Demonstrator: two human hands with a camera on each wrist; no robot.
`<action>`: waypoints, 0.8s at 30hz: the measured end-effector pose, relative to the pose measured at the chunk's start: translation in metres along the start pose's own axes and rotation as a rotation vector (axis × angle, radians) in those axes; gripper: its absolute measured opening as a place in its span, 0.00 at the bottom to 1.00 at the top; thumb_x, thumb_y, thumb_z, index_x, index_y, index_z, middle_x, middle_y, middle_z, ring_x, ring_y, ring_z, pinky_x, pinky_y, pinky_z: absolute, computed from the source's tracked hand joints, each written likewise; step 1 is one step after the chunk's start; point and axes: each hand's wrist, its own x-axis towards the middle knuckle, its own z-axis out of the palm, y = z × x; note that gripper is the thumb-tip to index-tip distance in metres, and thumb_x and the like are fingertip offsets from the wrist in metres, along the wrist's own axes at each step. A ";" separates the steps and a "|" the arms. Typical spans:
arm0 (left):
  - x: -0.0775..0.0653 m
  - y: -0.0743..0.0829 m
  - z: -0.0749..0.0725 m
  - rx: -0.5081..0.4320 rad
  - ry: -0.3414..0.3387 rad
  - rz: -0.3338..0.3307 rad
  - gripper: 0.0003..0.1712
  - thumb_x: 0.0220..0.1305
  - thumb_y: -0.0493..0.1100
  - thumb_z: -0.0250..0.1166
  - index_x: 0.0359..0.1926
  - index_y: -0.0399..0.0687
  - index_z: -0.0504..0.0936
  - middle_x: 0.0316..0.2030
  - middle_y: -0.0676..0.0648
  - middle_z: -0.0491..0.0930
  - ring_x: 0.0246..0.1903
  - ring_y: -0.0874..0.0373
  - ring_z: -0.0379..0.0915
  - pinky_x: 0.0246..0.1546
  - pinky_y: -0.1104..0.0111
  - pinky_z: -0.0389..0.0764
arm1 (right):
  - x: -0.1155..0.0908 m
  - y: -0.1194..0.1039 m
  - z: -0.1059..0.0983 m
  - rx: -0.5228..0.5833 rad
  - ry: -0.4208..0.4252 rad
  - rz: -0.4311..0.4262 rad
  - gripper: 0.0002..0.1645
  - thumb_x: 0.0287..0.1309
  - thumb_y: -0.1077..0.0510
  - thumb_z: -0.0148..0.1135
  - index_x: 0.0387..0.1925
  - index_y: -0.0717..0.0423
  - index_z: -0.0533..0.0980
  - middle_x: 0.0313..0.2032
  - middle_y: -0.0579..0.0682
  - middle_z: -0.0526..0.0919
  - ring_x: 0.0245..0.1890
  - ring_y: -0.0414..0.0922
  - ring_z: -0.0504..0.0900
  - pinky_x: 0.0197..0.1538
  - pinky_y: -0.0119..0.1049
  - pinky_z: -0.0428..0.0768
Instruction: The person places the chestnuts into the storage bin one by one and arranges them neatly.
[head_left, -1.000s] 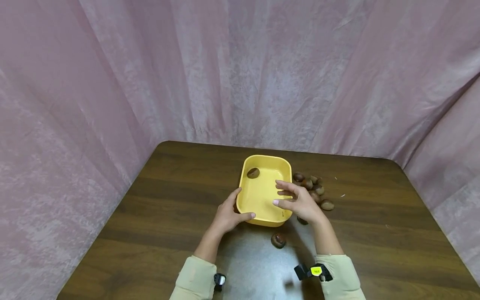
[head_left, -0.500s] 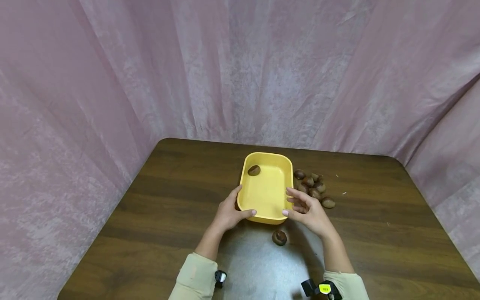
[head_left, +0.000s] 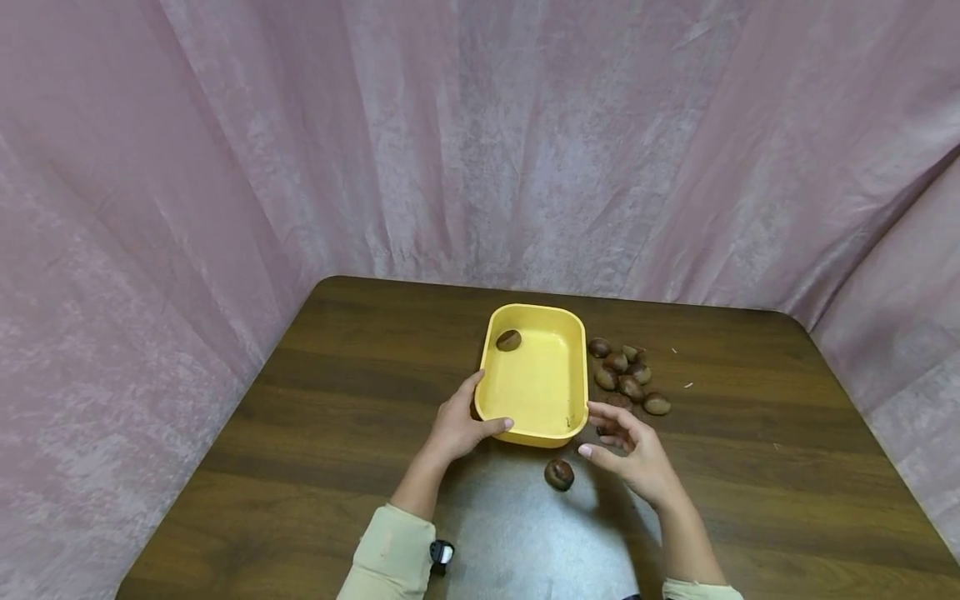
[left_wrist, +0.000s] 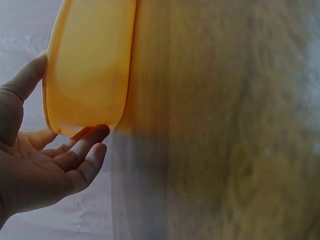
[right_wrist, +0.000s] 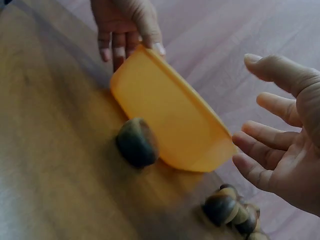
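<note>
A yellow rectangular tray (head_left: 532, 383) lies on the table with a single chestnut (head_left: 508, 340) in its far left corner. My left hand (head_left: 459, 423) grips the tray's near left corner, thumb over the near rim and fingers along the side. Just off the near right corner is my right hand (head_left: 633, 454), its fingers spread and loosely bent, holding nothing; the fingertips come close to the tray wall. Another chestnut (head_left: 559, 474) sits in front of the tray. Several chestnuts (head_left: 617, 362) form a pile to the tray's right, partly hidden by the right hand.
The dark wooden table (head_left: 375, 358) has rounded far corners. Behind it and at both sides hangs a pink curtain (head_left: 540, 150). Small pale scraps (head_left: 688, 385) lie to the right of the pile.
My right hand has withdrawn from above the tray, moving right and toward me, past its right rim. My left hand keeps its grip, and the chestnut in the tray stays in its corner.
</note>
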 end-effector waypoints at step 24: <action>-0.001 0.001 0.001 0.014 -0.007 -0.023 0.53 0.48 0.52 0.74 0.71 0.49 0.55 0.63 0.40 0.64 0.59 0.46 0.61 0.55 0.53 0.63 | -0.042 0.025 0.024 -0.098 0.054 0.127 0.43 0.41 0.63 0.74 0.61 0.60 0.65 0.57 0.58 0.69 0.56 0.54 0.67 0.52 0.52 0.65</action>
